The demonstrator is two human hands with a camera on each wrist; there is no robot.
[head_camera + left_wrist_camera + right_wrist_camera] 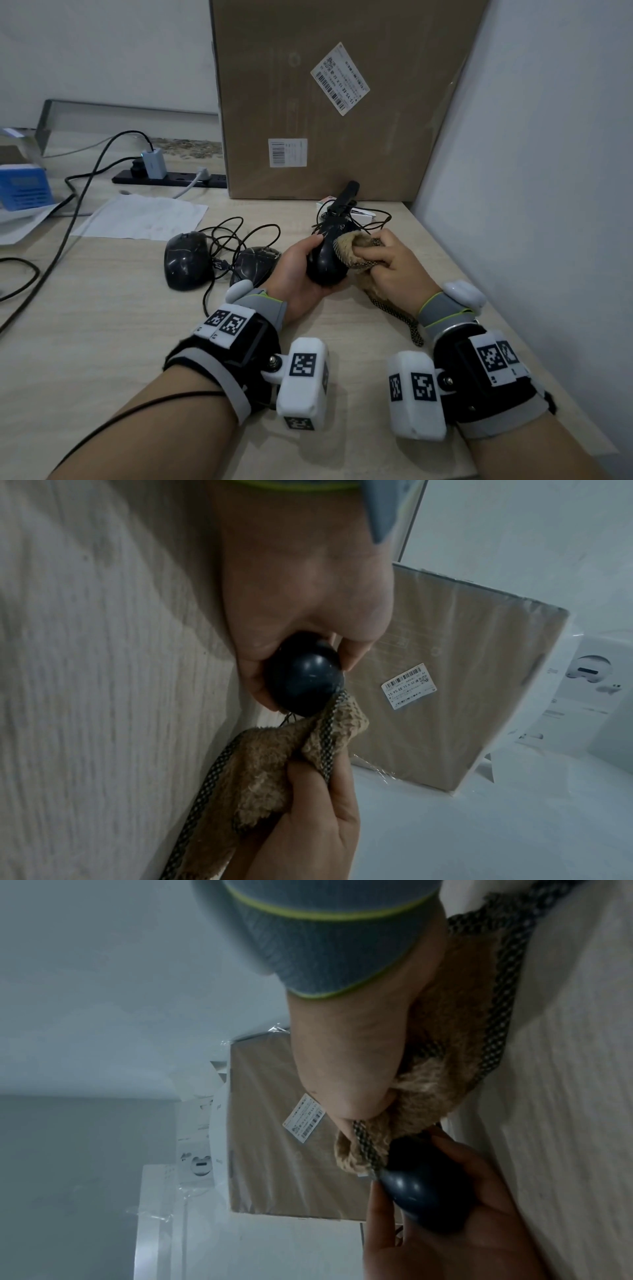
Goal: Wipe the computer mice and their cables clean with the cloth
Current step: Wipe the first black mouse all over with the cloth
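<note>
My left hand (301, 263) grips a black mouse (325, 262) just above the table, thumb along its left side. In the left wrist view the same mouse (303, 679) shows its rounded end between thumb and fingers. My right hand (383, 263) holds a bunched tan fleece cloth (356, 248) with a checkered edge and presses it against the mouse's right side. The cloth (421, 1096) meets the mouse (421, 1194) in the right wrist view too. Two more black mice (186, 260) (255, 265) lie to the left among tangled black cables (233, 236).
A large cardboard box (342, 102) stands at the back, against a white wall (531, 171) on the right. A black power strip (171, 178) with chargers, a sheet of paper (140, 217) and a blue box (24, 186) lie to the left. Small items sit behind the held mouse.
</note>
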